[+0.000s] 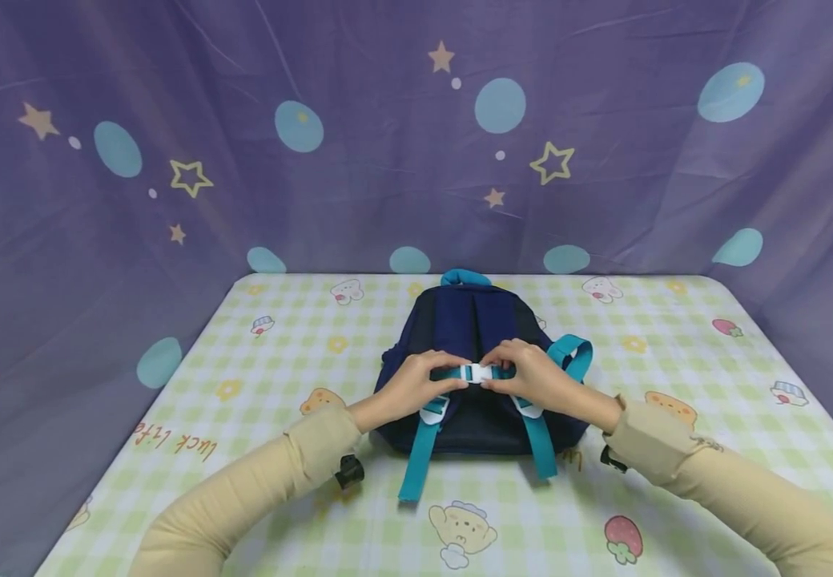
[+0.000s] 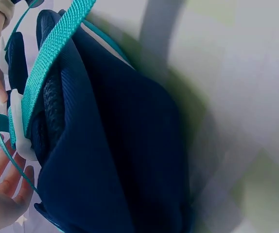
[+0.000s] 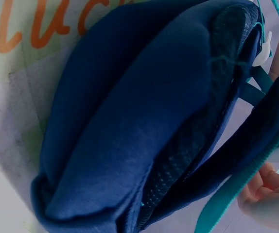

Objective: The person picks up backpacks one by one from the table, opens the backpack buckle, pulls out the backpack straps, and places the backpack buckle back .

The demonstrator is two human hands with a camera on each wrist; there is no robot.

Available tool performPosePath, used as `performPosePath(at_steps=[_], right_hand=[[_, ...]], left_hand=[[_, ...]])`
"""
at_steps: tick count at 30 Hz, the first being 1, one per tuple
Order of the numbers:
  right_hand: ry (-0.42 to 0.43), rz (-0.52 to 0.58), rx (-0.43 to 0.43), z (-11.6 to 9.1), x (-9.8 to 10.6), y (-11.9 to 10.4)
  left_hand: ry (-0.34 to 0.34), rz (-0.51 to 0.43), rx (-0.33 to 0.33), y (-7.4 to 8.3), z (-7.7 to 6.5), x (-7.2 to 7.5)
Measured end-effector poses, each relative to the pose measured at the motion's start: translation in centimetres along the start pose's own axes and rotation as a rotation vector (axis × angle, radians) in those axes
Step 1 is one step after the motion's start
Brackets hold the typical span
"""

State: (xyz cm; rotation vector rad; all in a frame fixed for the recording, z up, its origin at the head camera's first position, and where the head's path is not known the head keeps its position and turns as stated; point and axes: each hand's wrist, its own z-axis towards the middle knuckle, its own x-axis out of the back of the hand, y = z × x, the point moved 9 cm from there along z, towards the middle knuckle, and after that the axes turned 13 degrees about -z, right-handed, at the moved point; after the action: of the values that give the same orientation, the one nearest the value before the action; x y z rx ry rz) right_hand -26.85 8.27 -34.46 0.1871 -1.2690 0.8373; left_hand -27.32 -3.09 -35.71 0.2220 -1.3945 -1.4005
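Backpack (image 1: 476, 429), one in number and dark blue, lies on the checked tablecloth (image 1: 359, 513), its top by the far edge, and a person's two hands meet over its middle. The left hand (image 1: 416, 381) pinches one end of a single white buckle (image 1: 477, 373) between thumb and fingers; the right hand (image 1: 537, 378) pinches the other end likewise. Whether the buckle's two halves are fully latched, I can't tell from here. Two teal strap tails (image 1: 420, 461) trail toward the person from two white adjusters (image 1: 434, 410). One teal handle (image 1: 465, 278) tops the bag; one teal loop (image 1: 569, 343) sticks out beside the right hand.
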Motion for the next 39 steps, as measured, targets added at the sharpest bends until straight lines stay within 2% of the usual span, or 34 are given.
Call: performPosePath(at_steps=[5, 15, 22, 24, 33, 39], right_hand=[[0.002, -0.016, 0.028, -0.1, -0.1, -0.3], [-0.006, 0.065, 0.071, -0.1, -0.2, -0.6], [-0.023, 0.078, 0.045, -0.1, -0.3, -0.5], [-0.026, 0.076, 0.039, -0.1, -0.3, -0.4], [-0.030, 0.058, 0.045, -0.1, -0.3, -0.2], [-0.037, 0.071, 0.034, -0.7, -0.2, 0.7]], left_hand=[[-0.010, 0.006, 0.007, -0.3, -0.1, -0.3], [-0.029, 0.058, -0.007, -0.1, -0.2, -0.6], [-0.065, 0.305, -0.117, 1.2, -0.2, -1.0], [-0.069, 0.343, -0.135, 1.4, -0.1, -1.1], [-0.071, 0.354, -0.159, 1.4, 0.3, -1.2], [-0.100, 0.304, -0.154, 1.6, 0.4, -1.5]])
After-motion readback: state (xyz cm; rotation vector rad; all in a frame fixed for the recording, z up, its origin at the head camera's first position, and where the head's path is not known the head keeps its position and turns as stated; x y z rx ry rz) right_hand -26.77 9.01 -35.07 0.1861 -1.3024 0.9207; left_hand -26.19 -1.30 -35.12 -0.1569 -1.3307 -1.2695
